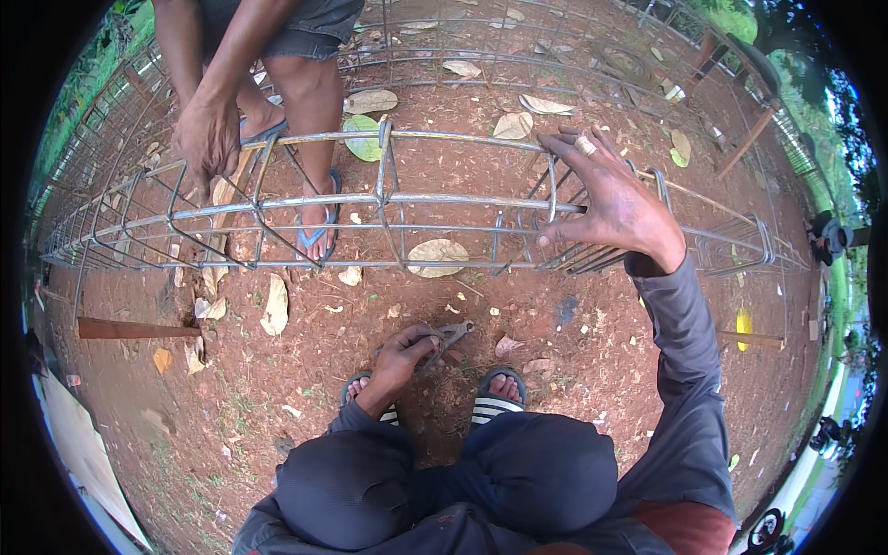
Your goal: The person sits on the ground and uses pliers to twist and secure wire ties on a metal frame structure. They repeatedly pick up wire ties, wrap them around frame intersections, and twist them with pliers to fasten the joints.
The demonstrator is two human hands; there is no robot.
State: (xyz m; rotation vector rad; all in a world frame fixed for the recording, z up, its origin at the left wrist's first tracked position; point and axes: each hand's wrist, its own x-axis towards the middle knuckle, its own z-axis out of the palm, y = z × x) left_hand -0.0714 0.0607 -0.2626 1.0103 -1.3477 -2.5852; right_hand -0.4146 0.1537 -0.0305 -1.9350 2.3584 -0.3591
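Note:
A long steel rebar cage [444,200] of lengthwise bars and bent stirrups stretches across in front of me. My right hand [615,199] is at the cage's right part, fingers spread; its fingertips touch the top far bar beside a stirrup [553,190], and the thumb reaches toward the nearer bars. Low between my knees and the cage, my left hand [404,359] is closed around metal pincers [455,333], whose jaws point right. Thin strands, perhaps tie wire, show beside the fingers. Part of the pincers' handles is hidden by the hand.
Another person's hand [208,143] is at the cage's left part, with sandalled feet [319,231] beside it. Wooden stakes [139,328] stand at the sides. More rebar [444,65] lies beyond. Dry leaves [437,258] litter the reddish soil around my sandals [498,393].

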